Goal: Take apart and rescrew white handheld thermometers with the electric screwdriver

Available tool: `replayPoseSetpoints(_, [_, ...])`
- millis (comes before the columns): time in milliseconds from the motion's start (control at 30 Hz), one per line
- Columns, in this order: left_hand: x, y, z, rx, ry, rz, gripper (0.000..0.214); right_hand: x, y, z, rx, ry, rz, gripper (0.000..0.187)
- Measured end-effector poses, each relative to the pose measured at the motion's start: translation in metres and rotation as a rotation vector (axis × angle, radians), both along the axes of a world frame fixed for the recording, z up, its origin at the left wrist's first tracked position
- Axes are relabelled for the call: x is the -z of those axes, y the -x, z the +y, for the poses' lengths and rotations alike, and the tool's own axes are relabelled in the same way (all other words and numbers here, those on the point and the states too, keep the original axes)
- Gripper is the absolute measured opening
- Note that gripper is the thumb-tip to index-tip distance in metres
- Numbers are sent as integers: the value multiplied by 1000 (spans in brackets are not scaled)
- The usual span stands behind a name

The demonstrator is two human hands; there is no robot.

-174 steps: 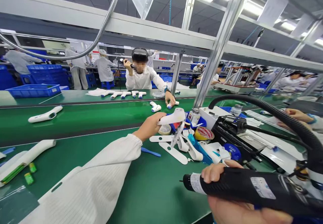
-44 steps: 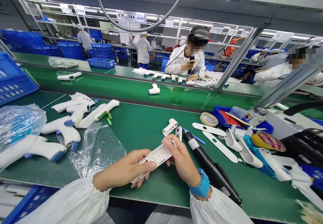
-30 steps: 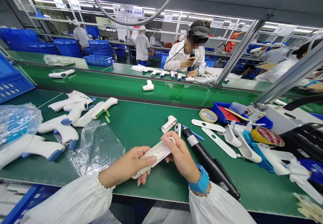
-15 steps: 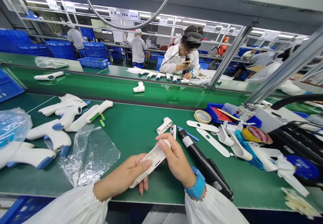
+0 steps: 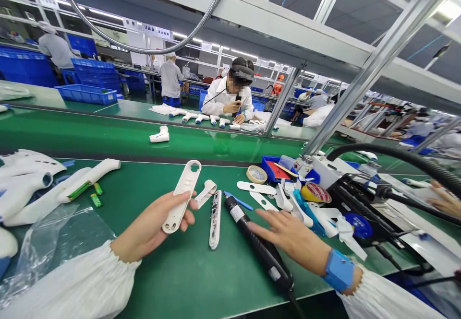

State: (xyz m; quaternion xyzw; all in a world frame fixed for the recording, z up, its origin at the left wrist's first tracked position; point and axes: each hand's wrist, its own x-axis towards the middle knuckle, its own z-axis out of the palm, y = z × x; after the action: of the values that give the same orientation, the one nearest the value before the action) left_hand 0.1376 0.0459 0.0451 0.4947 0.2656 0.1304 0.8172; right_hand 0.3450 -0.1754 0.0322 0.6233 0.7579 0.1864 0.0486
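Note:
Between thumb and fingers, my left hand (image 5: 158, 220) grips a long white plastic cover (image 5: 185, 187) with a round hole at its upper end. My right hand (image 5: 288, 230), a blue band on its wrist, is spread and holds nothing; it hovers just right of a black electric screwdriver (image 5: 259, 242). Left of the screwdriver lies a slim white housing (image 5: 215, 220) with its inner parts showing. A curved white piece (image 5: 206, 193) sits at its top end. A blue pen-like tool (image 5: 237, 200) lies beside the screwdriver's tip.
White gun-shaped devices (image 5: 27, 192), small green batteries (image 5: 96, 199) and a clear plastic bag (image 5: 65, 242) lie left. Tape (image 5: 257, 174), a blue parts tray (image 5: 268, 165) and flat white strips (image 5: 255, 188) are right. A co-worker (image 5: 230, 93) sits across the green conveyor (image 5: 126, 139).
My right hand has let go of the white cover and moved right, fingers spreading. My left hand keeps the cover, now more upright. The view has swung right, and the slim housing shows fully.

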Motion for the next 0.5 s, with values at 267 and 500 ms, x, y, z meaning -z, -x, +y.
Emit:
replayPoseSetpoints(267, [28,-15,2,-105,79,-54,18,8,0,14,-368,-39,103,21])
replayPoseSetpoints(500, [33,-14,-1,-171,113,-45,21,-22,-1,35,19,-1090,1300,28])
